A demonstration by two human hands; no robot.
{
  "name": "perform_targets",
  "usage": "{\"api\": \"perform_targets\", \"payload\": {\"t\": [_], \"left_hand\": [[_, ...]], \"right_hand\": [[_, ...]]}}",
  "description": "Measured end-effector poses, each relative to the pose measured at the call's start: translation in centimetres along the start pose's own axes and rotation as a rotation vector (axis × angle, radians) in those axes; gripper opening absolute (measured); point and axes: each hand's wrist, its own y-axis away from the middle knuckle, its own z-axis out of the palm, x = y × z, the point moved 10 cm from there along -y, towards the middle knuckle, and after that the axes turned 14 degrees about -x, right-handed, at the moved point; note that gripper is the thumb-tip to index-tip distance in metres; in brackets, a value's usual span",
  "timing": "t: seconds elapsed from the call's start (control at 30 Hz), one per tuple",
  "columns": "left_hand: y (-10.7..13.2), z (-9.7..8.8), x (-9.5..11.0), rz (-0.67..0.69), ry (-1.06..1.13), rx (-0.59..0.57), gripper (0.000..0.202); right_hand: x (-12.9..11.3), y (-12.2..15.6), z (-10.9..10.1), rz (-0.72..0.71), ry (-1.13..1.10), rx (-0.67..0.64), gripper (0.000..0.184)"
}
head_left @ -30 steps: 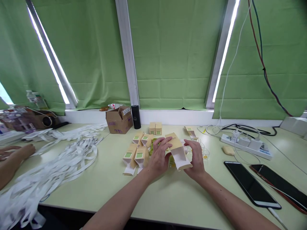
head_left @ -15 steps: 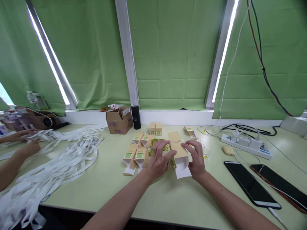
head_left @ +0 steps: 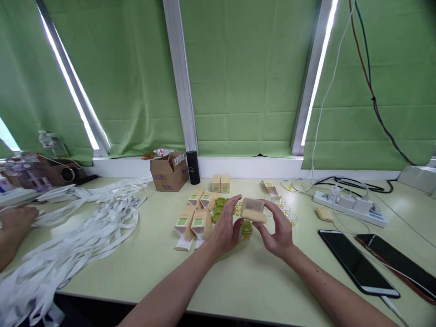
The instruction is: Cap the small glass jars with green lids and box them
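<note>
A small kraft carton point(head_left: 254, 210) is raised above the table, tilted so that one end faces me; that end looks blurred. My left hand point(head_left: 225, 228) closes on its left side, thumb below and fingers along the edge. On the opposite side my right hand point(head_left: 277, 230) grips it between thumb and fingers. Just beneath the carton stands a clear little container with a green lid point(head_left: 246, 228). Several green lids point(head_left: 220, 206) and small yellowish pieces point(head_left: 237, 209) lie beyond my left hand. Clear cups point(head_left: 288, 213) are behind my right hand.
Open kraft cartons point(head_left: 201, 222) stand left of my hands, closed ones point(head_left: 220, 183) farther back. White straps point(head_left: 98, 245) heap at left, near another person's hand point(head_left: 20, 220). A brown box point(head_left: 169, 171), black cylinder point(head_left: 193, 167), power strip point(head_left: 349, 208) and phone point(head_left: 357, 261) surround the workspace.
The carton has turned from showing its long printed side and open white flap to showing an end. My hands have shifted around it. The other person's hands moved left.
</note>
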Motion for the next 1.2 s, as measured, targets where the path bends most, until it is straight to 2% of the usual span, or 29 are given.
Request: {"api": "perform_targets", "payload": {"t": [0.13,0.3,0.53,0.8,1.03,1.2], "left_hand": [[0.2,-0.3,0.3,0.042,0.042,0.072,0.055],[0.1,-0.3,0.1,0.011,0.042,0.058,0.042],[-0.1,-0.1,-0.5,-0.065,0.068,0.029,0.028],[0.3,0.6,-2.1,-0.208,0.284,-0.032,0.04],[0.6,0.7,-3.8,-0.316,0.437,0.07,0.044],[0.7,0.5,-4.6,-0.361,0.541,0.154,0.037]], "right_hand": [[2.2,0.6,0.5,0.139,-0.13,0.029,0.054],[3.1,0.8,1.2,0.224,-0.273,0.034,0.051],[2.4,0.3,1.3,0.185,-0.188,0.015,0.031],[2.5,-0.2,1.5,0.216,-0.114,-0.08,0.029],[2.5,-0.1,2.1,0.163,-0.109,-0.147,0.036],[2.9,0.1,3.2,0.222,-0.277,-0.208,0.035]]}}
